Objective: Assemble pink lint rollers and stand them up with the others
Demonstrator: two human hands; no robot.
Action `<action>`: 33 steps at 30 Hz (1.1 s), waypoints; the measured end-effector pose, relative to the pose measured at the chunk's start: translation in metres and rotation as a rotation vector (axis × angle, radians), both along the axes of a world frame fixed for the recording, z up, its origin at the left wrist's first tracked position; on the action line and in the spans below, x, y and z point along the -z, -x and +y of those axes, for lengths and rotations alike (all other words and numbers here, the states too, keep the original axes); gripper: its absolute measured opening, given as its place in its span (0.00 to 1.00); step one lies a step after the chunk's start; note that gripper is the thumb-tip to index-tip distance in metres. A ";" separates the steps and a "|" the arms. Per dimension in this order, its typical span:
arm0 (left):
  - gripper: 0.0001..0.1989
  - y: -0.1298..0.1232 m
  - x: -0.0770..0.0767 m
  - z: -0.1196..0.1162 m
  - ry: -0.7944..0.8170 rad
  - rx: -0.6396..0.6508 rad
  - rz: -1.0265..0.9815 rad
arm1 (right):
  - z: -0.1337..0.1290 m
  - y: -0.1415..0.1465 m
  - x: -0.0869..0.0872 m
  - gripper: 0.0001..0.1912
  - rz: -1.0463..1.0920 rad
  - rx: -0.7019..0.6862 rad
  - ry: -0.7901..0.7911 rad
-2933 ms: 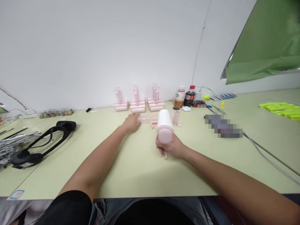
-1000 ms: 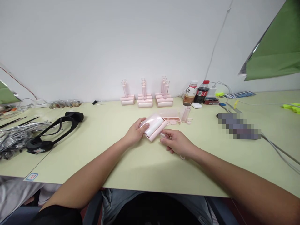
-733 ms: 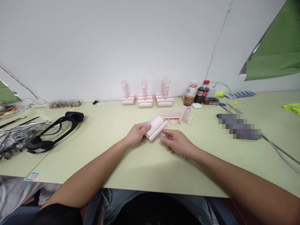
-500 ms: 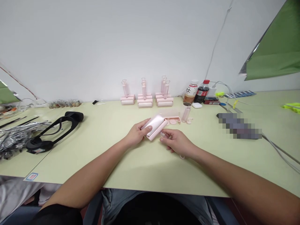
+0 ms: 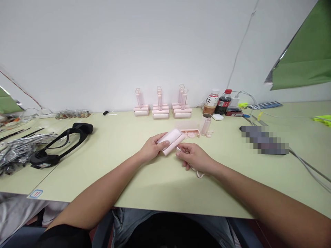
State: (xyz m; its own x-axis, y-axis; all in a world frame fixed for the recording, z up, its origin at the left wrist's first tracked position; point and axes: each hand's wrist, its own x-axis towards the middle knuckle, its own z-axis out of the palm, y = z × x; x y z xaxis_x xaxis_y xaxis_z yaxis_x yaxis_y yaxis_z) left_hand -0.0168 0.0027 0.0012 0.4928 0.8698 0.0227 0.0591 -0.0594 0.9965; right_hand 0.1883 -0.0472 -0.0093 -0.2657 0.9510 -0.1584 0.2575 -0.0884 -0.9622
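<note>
Pale-green tabletop under grip; my left hand clasps boxy pink plastic roller, right hand its clear plastic handle.

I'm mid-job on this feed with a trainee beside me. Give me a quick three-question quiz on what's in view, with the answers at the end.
1. True or false: in this view, the red-capped bottle stands to the right of the white-capped bottle.
2. What is the left hand holding? A) the white-capped bottle B) a pink roller head C) the red-capped bottle
3. Fill in: the pink rollers by the wall have their handles pointing ____.

Key: 1 true; 2 B; 3 up.
</note>
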 end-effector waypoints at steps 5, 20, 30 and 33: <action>0.28 0.003 0.008 0.016 0.147 -0.248 -0.107 | 0.000 0.001 -0.005 0.23 0.157 -0.061 0.057; 0.25 0.010 -0.001 0.020 0.129 -0.344 -0.372 | -0.010 0.005 -0.007 0.22 0.027 -0.168 0.113; 0.26 0.012 -0.004 0.018 0.121 -0.190 -0.421 | -0.012 0.003 -0.003 0.27 0.066 -0.308 0.083; 0.25 0.012 -0.003 0.018 0.130 -0.185 -0.410 | -0.012 0.004 -0.001 0.27 0.061 -0.307 0.080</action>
State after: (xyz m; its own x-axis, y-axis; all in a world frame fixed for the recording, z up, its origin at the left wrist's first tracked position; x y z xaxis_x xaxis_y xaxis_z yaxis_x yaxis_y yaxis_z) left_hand -0.0285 0.0209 0.0044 0.3022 0.9508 0.0684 -0.3435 0.0417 0.9382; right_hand 0.1846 -0.0592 -0.0085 -0.5499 0.8098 -0.2044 0.2256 -0.0916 -0.9699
